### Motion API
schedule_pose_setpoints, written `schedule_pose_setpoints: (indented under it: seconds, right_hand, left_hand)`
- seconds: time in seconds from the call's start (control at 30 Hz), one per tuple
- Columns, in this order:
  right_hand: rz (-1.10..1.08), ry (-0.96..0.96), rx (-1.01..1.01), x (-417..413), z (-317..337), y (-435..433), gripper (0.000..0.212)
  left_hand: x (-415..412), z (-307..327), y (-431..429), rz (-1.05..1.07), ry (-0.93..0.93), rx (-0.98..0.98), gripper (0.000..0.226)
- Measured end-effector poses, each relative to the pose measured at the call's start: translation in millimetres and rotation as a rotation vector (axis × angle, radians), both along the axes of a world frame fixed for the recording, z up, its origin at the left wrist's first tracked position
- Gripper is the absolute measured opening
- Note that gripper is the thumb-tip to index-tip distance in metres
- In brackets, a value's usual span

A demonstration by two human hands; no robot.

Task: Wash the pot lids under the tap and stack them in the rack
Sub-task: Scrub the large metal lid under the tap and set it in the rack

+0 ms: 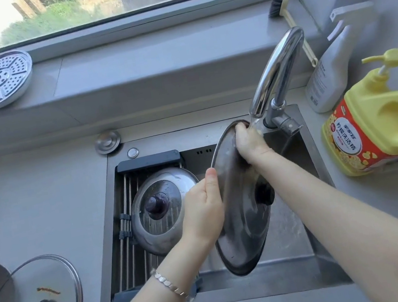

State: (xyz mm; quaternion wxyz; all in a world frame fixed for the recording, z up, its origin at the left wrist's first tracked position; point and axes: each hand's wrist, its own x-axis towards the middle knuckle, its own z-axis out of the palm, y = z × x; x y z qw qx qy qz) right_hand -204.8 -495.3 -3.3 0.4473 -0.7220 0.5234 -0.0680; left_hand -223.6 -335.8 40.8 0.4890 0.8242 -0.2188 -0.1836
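Across the pale grey countertop (51, 202) a rectangular stainless-steel sink (217, 296) is set below a window. The sink's left half is spanned by a drying rack of steel rods with dark end bars (128, 241). Over the right half, a large round steel pot lid with a black knob (240, 217) is held on edge, tilted, with its knob side turned to the right and its top rim just under the spout of the curved chrome tap (276, 69), from which a thin stream of water is seen running. A second round steel lid with a glass centre and dark knob (160, 210) is laid knob-up on the rack. A glass lid with a steel rim and black knob (45, 295) is lying flat on the counter to the left of the sink, streaked with brown residue. A yellow pump jug of dish soap with a red label (382, 120) and a white spray bottle (330, 76) are stood to the right of the tap. A perforated round steel steamer plate (0, 78) is rested on the windowsill. The held lid's left edge is gripped by the left hand (202, 208), thumb laid up along the rim; its upper rim is clasped by the curled fingers of the right hand (249, 142), in the water. A silver link bracelet (168, 283) is worn on the left wrist.
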Motion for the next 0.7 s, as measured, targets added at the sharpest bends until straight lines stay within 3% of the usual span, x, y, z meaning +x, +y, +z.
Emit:
schedule_pose_setpoints:
  seconds: [0.03,0.1,0.23,0.37,0.5,0.57,0.7]
  right_hand:
    - [0.005,-0.09,-0.097,-1.2,1.9,10.9,0.044]
    - [0.299,-0.201,-0.32,-9.6,6.5,49.3,0.048]
    - [0.567,-0.306,-0.362,-37.0,12.8,90.3,0.067]
    - [0.932,-0.311,-0.549,-72.1,-7.0,88.9,0.056]
    - [0.774,-0.186,-0.372,-71.8,-6.7,62.4,0.073]
    - [0.749,-0.183,-0.406,-66.2,6.6,68.8,0.073]
    - [1.044,-0.366,-0.551,-72.9,6.2,94.6,0.049]
  left_hand:
    - [-0.3,-0.5,-1.2,0.019,0.017,-0.001,0.047]
    - [2.2,-2.1,-7.5,0.119,0.108,-0.032,0.044]
    - [9.2,-6.2,-12.0,0.333,0.357,-0.098,0.05]
    - [21.6,-14.2,-4.9,0.601,0.576,-0.12,0.054]
    - [20.5,-6.3,-5.1,0.66,0.57,-0.15,0.057]
    - [19.7,0.7,-8.1,0.67,0.551,-0.184,0.053]
    - [21.3,6.7,-8.8,0.692,0.59,-0.212,0.053]
